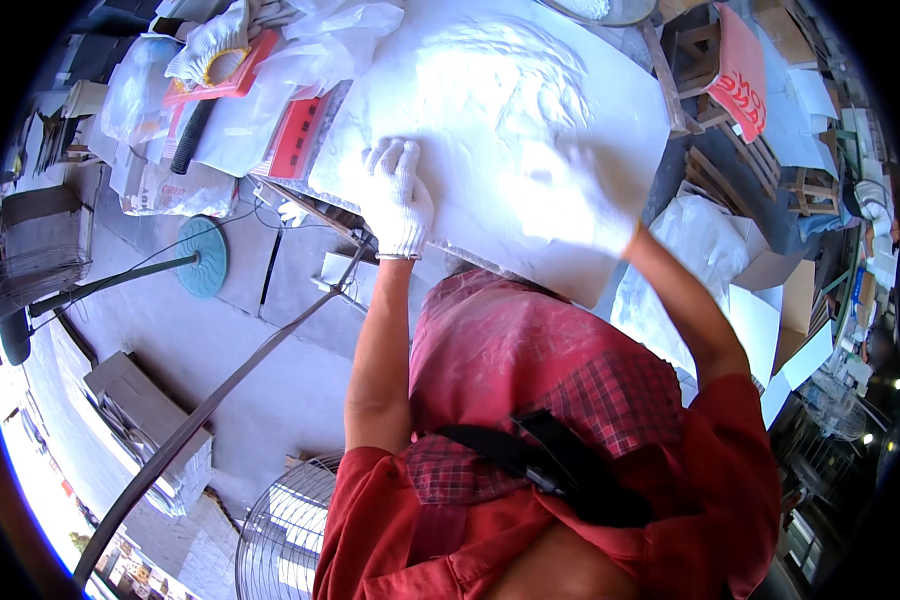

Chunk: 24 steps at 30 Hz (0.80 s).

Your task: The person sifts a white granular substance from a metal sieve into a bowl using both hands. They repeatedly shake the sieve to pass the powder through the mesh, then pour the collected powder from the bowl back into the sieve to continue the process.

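A large white slab (460,190) lies in front of me, with a glaring, rippled white patch (510,75) on its far part; I cannot tell whether this is carved relief or loose powder. My left hand (395,195), in a white knitted glove, rests on the slab's left side, palm down, with its fingers reaching forward and nothing in them. Over the right half of the slab is my right hand (580,205), also gloved in white. Motion and glare smear its fingers, so anything it might hold is hidden.
At the far left lie clear plastic bags (340,40), a spare glove (215,60) and a red-and-white box (295,140). A fan stand with a round teal base (203,257) and a wire fan guard (285,530) stand left. Plastic sheeting (685,270) and cardboard (795,310) sit right.
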Motion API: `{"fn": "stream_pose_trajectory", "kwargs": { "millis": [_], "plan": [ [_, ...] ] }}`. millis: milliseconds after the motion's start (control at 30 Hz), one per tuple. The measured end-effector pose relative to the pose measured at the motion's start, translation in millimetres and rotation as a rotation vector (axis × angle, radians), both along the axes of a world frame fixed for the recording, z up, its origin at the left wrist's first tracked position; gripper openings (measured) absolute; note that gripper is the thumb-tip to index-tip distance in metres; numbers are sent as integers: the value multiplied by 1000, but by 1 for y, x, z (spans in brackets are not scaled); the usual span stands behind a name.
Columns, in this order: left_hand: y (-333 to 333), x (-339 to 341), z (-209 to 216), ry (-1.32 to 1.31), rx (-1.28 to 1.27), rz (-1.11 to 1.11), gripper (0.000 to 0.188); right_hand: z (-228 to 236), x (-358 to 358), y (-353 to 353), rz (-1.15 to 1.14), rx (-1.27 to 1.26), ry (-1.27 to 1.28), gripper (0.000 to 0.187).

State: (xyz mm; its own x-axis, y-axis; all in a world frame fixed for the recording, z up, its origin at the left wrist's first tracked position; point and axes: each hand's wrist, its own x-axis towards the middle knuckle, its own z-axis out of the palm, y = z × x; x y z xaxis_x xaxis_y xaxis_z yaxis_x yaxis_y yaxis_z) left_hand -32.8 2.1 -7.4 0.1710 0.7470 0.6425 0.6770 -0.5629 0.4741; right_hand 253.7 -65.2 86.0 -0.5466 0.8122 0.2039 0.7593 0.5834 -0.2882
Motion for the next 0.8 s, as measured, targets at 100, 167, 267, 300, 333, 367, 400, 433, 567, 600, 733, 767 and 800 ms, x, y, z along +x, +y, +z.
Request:
{"fn": "stream_pose_trajectory", "kwargs": {
  "millis": [100, 167, 267, 300, 333, 367, 400, 433, 567, 600, 733, 767, 800],
  "plan": [
    [0, 3, -5, 22, 5, -4, 46, 6, -20, -32, -180, -371, 24, 48],
    [0, 5, -5, 41, -4, -3, 47, -2, -26, -27, -290, -455, 43, 47],
    [-3, 3, -3, 78, -6, 7, 46, -27, -25, 15, -226, -56, -38, 46],
    [-1, 4, -1, 88, -7, 5, 44, -34, -23, 35, -230, 26, -35, 46],
    [-1, 3, 3, 98, -25, 0, 39, -40, -21, 51, -262, 67, -29, 46],
    [0, 4, 5, 102, -38, -8, 37, -45, -18, 66, -292, 112, -20, 46],
    [0, 3, 7, 107, -52, -9, 36, -46, -19, 72, -313, 155, -11, 46],
    [0, 3, 9, 111, -66, -11, 34, -44, -19, 70, -316, 167, -13, 50],
    [-2, 5, 7, 112, -56, 23, 35, -48, -25, 43, -445, -67, 135, 51],
    [-3, 4, 6, 113, -58, 34, 35, -43, -31, 37, -488, -189, 134, 51],
    [-5, 3, 0, 78, -52, 25, 36, -12, -43, 29, -529, -338, -79, 54],
    [-6, 1, -3, 68, -56, 24, 36, -26, -38, 33, -451, -162, -104, 53],
    [-4, 2, -2, 76, -46, 28, 36, -36, -31, 43, -373, 31, -130, 52]
  ]
}}
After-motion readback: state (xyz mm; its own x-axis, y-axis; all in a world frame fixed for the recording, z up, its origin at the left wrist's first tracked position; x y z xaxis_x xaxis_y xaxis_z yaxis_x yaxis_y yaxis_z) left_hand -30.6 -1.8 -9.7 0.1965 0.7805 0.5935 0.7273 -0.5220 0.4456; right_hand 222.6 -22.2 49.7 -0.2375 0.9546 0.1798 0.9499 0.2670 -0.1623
